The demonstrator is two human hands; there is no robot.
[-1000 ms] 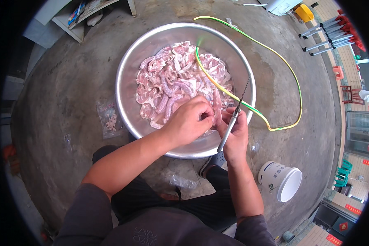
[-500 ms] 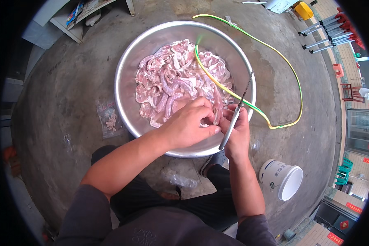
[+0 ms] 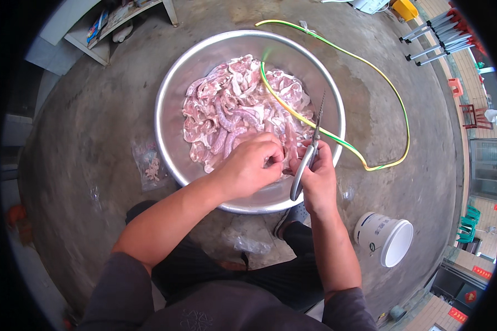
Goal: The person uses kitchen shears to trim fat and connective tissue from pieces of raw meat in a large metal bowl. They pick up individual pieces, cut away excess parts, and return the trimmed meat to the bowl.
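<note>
A wide metal basin holds a heap of raw poultry necks, pink with pale skin. Over its near side, my left hand is closed, fingers curled and pinched; what they grip is hidden. My right hand is wrapped round the grey handles of a pair of scissors, whose dark, narrow blades point away from me. Between the hands a long raw neck stands up, against the fingertips of my right hand.
A yellow-green hose loops over the floor and into the basin. Left of the basin lies a clear bag with pale scraps. At the right a white bucket lies on its side. Clear plastic lies between my feet.
The scissors have swung to the left and point more straight ahead. My left hand has drawn slightly left, and its thumb is more tucked in.
</note>
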